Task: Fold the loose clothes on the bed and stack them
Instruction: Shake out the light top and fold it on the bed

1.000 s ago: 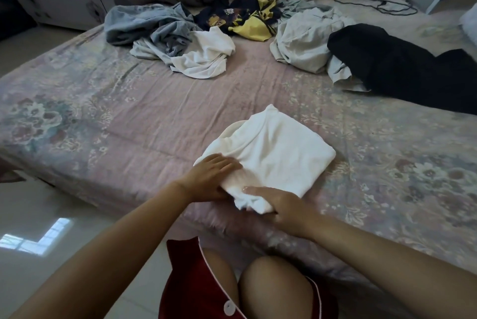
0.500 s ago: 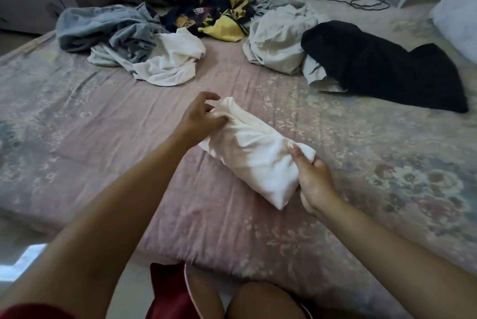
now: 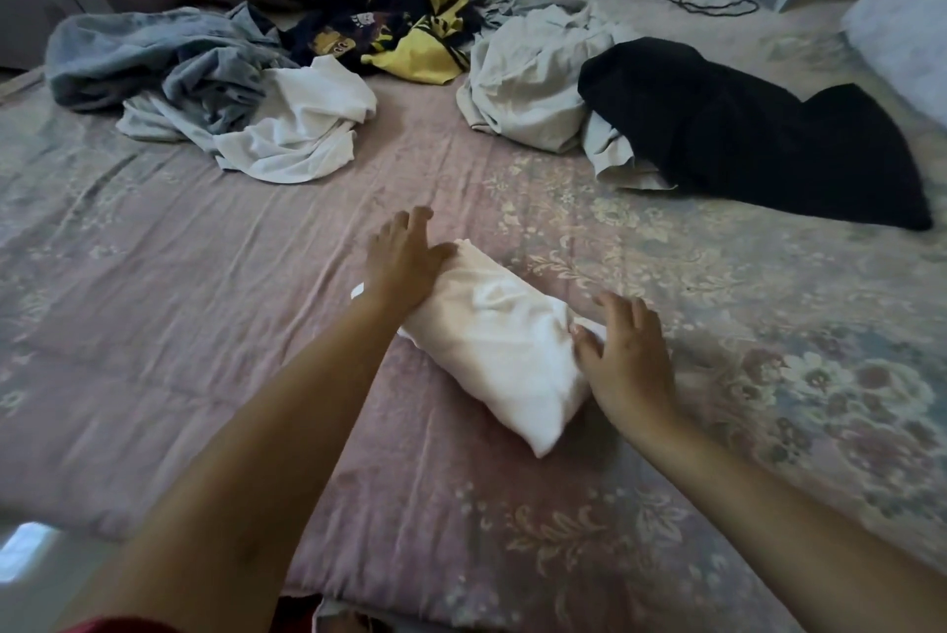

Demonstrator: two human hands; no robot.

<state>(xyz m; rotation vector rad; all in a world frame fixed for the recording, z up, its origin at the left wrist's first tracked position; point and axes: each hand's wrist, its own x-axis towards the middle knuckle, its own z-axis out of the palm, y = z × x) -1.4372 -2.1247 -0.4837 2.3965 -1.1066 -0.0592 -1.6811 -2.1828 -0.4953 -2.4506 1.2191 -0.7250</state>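
- L hand (image 3: 405, 258): fingers straight, palm pressing far end of folded white garment (image 3: 492, 350), gripping nothing.
- R hand (image 3: 622, 355): fingers spread, relaxed, touching its near-right end.
- Garment lies mid-bed (image 3: 205, 325); bare sheet at 9 o'clock; loose clothes (image 3: 246, 84) at 12.

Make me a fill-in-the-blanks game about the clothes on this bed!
1. The folded bundle between the two hands is ____ in colour.
2. The left hand and the right hand touch the bundle at ____ ends.
3. The black garment lies to the ____ of the yellow shirt.
4. The folded bundle rests on the ____.

Missing words: white; opposite; right; bed
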